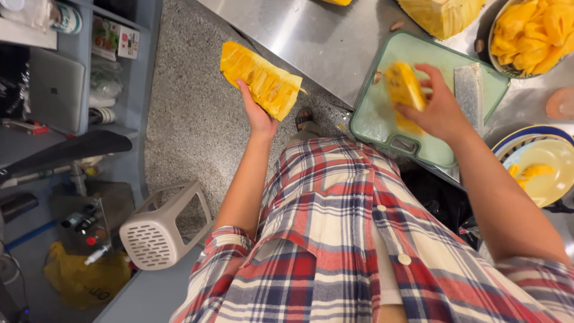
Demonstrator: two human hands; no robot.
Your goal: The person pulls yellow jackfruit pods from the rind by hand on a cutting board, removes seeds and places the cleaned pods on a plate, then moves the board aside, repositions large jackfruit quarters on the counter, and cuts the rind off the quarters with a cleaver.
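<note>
— While the left hand [258, 117] is held out past the counter edge, over the speckled floor [191, 119], what does it carry?

— A long wedge of yellow jackfruit [261, 79], gripped from below with the fingers closed on its lower end; the cut face with its rows of pods points up.

— And the right hand [439, 110]?

— It is above the pale green cutting board [382, 122], closed on a smaller yellow piece of fruit [403, 87], which is blurred. A cleaver [469, 93] lies flat on the board just beside that hand.

— Where does the board sit?

— On the steel counter [323, 42], near its edge. Beyond it stands a bowl [491, 45] heaped with yellow pods [535, 33], and next to that a large cut chunk of jackfruit [442, 15].

— Anything nearer the person?

— A yellow plate [547, 179] with a few pods on it, by the right forearm. On the floor, a white plastic stool [164, 224] lies tipped on its side.
</note>
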